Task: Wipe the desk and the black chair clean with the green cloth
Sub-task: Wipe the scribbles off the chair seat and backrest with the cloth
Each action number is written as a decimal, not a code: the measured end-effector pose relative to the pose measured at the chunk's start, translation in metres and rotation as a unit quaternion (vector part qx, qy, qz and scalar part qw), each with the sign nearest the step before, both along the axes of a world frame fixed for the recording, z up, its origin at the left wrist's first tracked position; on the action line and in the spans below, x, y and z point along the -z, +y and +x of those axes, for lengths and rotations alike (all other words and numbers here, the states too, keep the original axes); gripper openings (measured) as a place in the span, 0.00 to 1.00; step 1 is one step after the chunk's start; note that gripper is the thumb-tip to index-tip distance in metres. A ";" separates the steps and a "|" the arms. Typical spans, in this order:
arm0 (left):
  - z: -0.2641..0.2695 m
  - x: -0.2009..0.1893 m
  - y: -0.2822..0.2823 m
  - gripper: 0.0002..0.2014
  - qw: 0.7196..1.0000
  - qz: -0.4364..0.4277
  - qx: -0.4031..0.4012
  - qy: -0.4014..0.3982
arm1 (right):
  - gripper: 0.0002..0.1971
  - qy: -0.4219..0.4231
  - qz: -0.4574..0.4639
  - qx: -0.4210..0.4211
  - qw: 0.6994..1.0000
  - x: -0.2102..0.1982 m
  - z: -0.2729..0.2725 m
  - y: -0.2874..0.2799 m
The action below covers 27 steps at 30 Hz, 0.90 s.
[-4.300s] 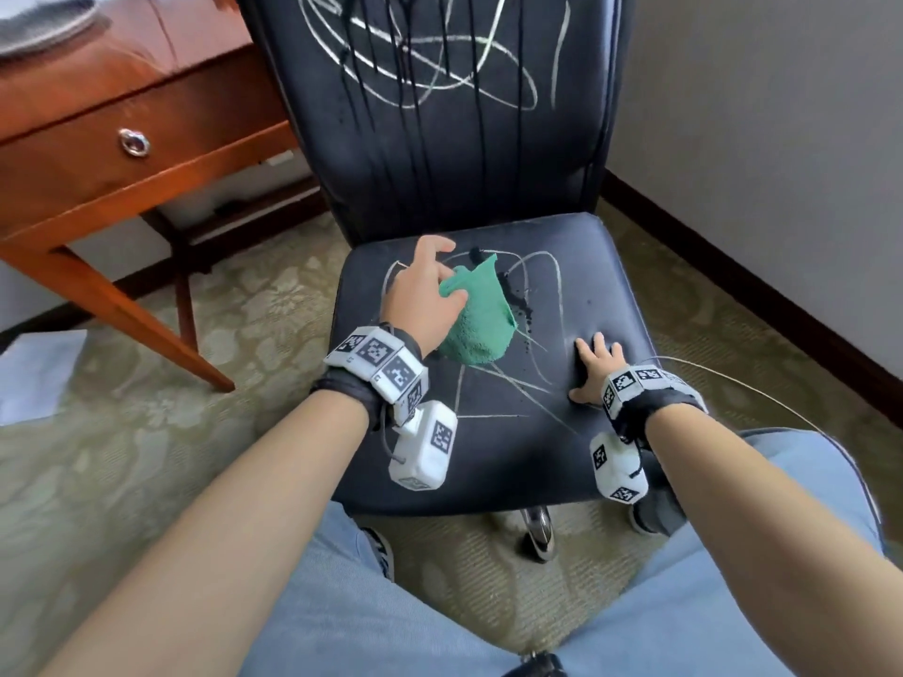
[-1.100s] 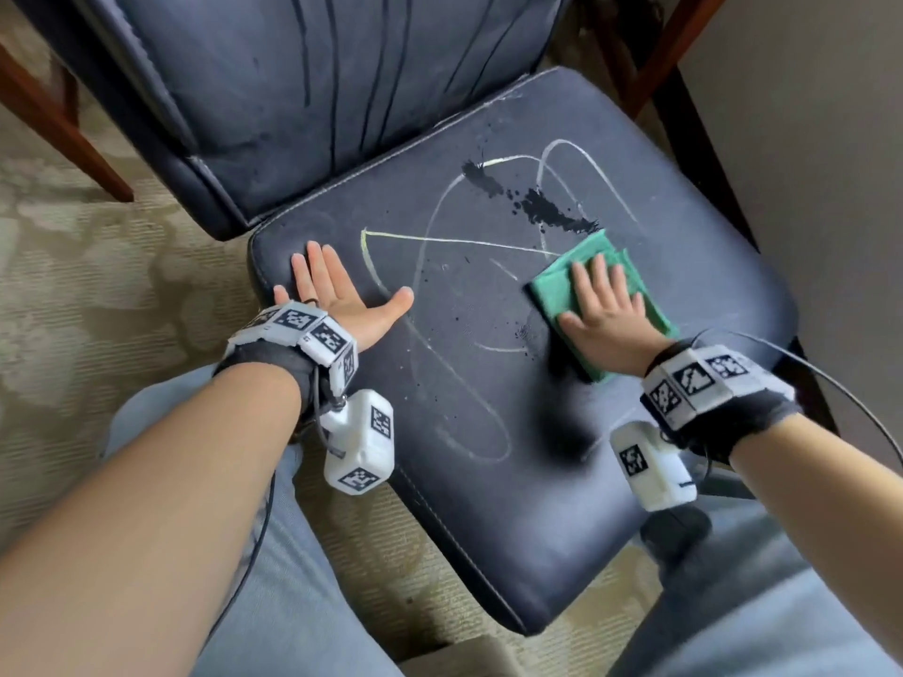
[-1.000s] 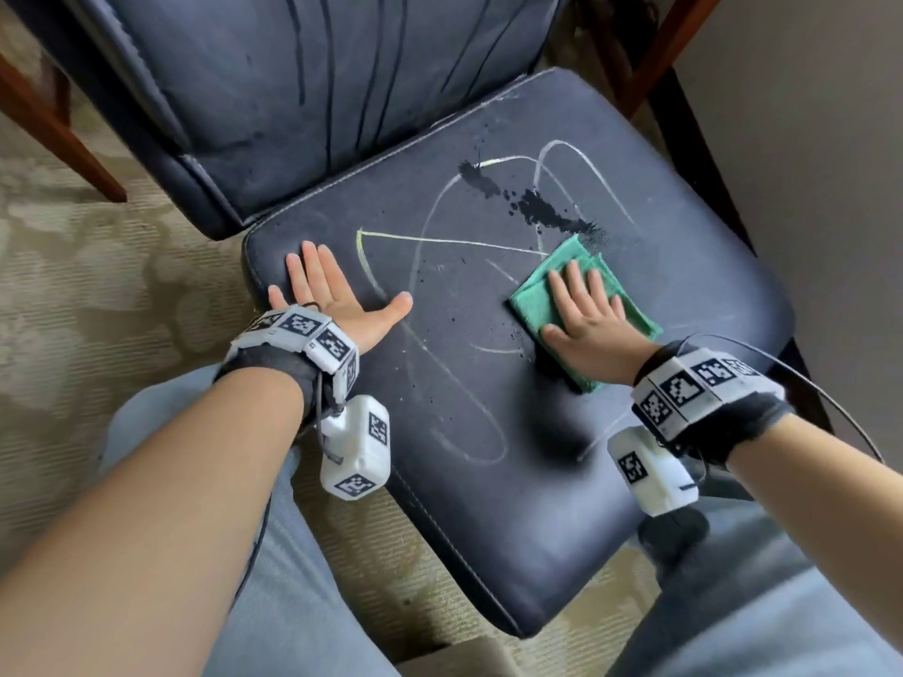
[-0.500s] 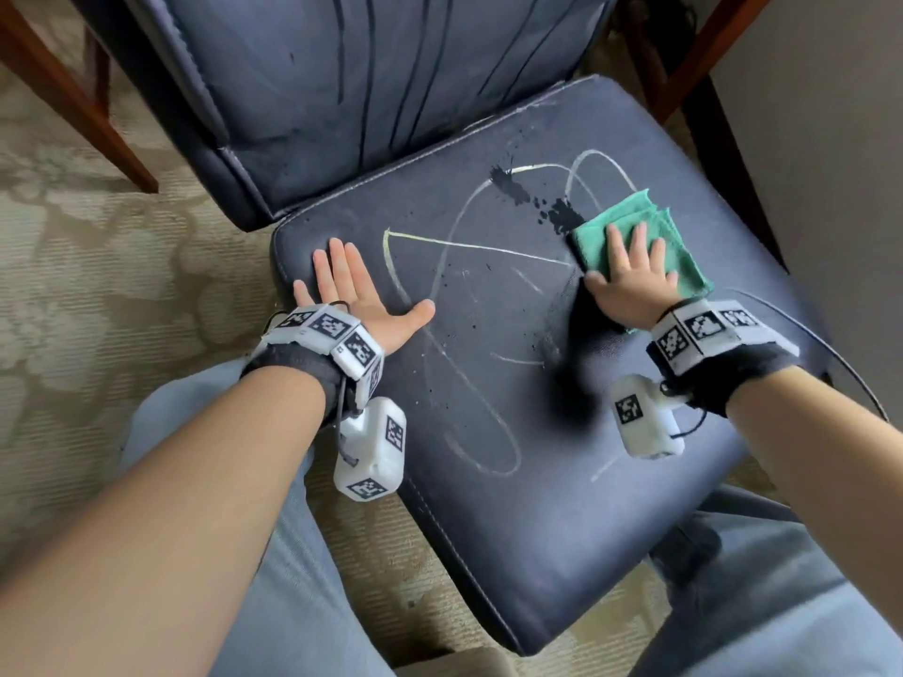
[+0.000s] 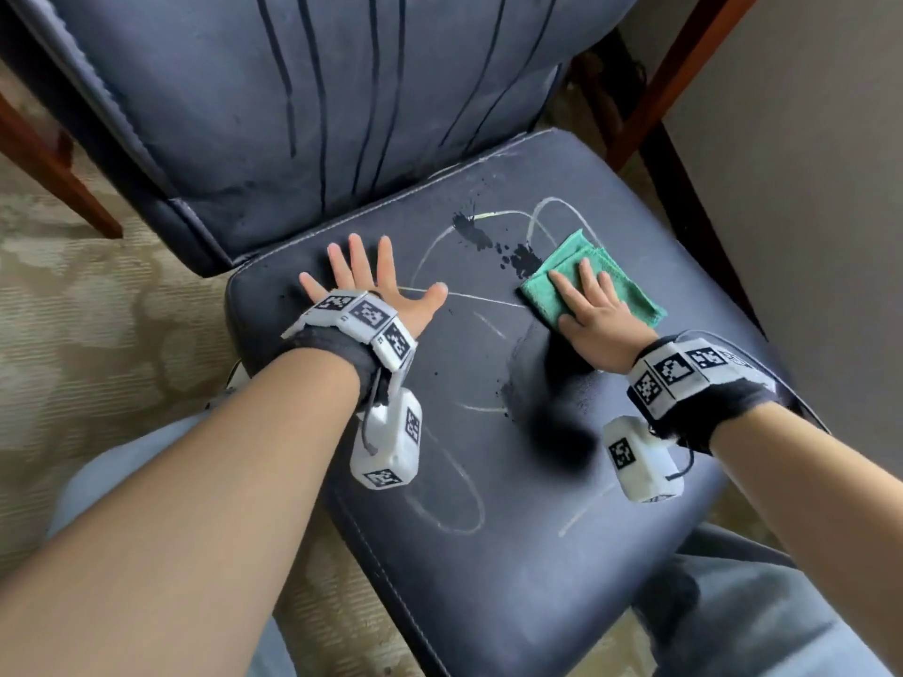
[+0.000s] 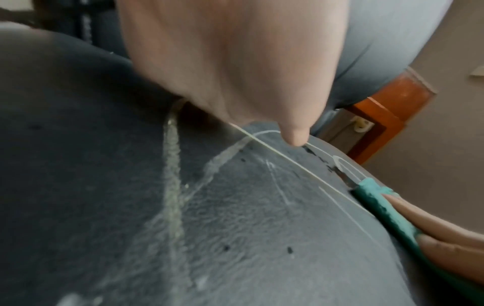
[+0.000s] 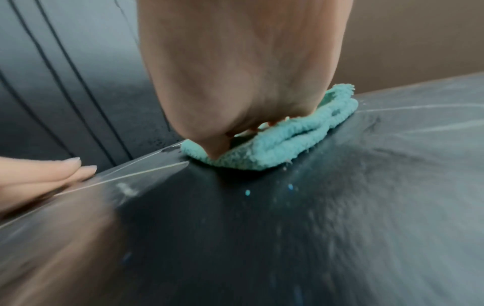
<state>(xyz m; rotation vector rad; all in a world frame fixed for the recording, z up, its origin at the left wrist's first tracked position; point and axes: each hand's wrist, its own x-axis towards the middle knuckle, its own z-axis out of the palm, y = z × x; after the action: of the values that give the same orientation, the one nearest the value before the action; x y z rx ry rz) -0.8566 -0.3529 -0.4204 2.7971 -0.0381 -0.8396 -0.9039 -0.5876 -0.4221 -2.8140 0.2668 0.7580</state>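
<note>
Soft even daylight, dark blurred shadow on the chair seat (image 5: 537, 554) below the right hand (image 5: 593, 317), wrist views smeared, bent toward edges.

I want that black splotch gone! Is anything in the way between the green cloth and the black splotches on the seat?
Nothing visible. The green cloth, pressed flat under the right hand, lies right beside the black splotches on bare seat. The left hand rests flat, well off to the side.

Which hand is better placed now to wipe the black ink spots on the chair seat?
The right hand. It presses flat on the green cloth, whose edge touches the black ink spots. The left hand lies bare and flat on the seat, farther away.
</note>
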 end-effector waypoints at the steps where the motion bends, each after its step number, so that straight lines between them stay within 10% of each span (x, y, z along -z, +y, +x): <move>1: 0.002 0.004 0.001 0.43 1.000 0.000 -0.005 0.012 | 0.29 0.001 -0.004 0.003 1.000 0.001 0.007 -0.002; 12: 0.011 0.027 0.005 0.50 0.999 -0.005 -0.013 0.049 | 0.29 -0.032 -0.038 0.147 0.988 0.010 0.100 -0.018; 21: 0.012 0.023 0.005 0.49 0.998 0.013 0.005 0.058 | 0.28 0.038 -0.034 -0.150 0.987 0.000 0.050 -0.003; 27: 0.012 0.017 0.005 0.48 0.996 0.039 0.016 0.073 | 0.29 -0.017 -0.030 -0.048 0.998 0.009 0.105 -0.022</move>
<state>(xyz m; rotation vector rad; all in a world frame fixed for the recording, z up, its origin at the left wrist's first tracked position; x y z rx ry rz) -0.8445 -0.3478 -0.4376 2.8045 -0.0264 -1.0714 -0.7988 -0.6095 -0.4313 -2.9113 0.1537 0.7334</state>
